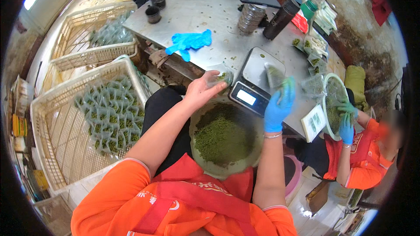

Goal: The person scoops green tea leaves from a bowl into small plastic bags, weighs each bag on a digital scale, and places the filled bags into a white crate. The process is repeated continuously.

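Note:
My bare left hand (pixel 204 89) pinches a small clear plastic bag (pixel 225 77) with green bits in it, just left of the digital scale (pixel 246 97). A blue glove covers my right hand (pixel 280 105). Its fingers are closed on another clear bag (pixel 274 78) of green bits, over the scale's plate; motion blurs the fingertips, and I cannot tell if the bag touches the plate. Below both hands, a round basin (pixel 218 174) sits at my lap, with loose green crumbs (pixel 221 136) inside.
Left stand plastic crates (pixel 51 105) with filled bags (pixel 111 120). The metal table (pixel 223 11) bears a blue glove (pixel 190 43), a cup (pixel 153 14), dark bottles (pixel 282 19) and a stack of tins (pixel 251 18). At right, a co-worker's gloved hands (pixel 346 124) reach into a white-rimmed basin (pixel 326 105).

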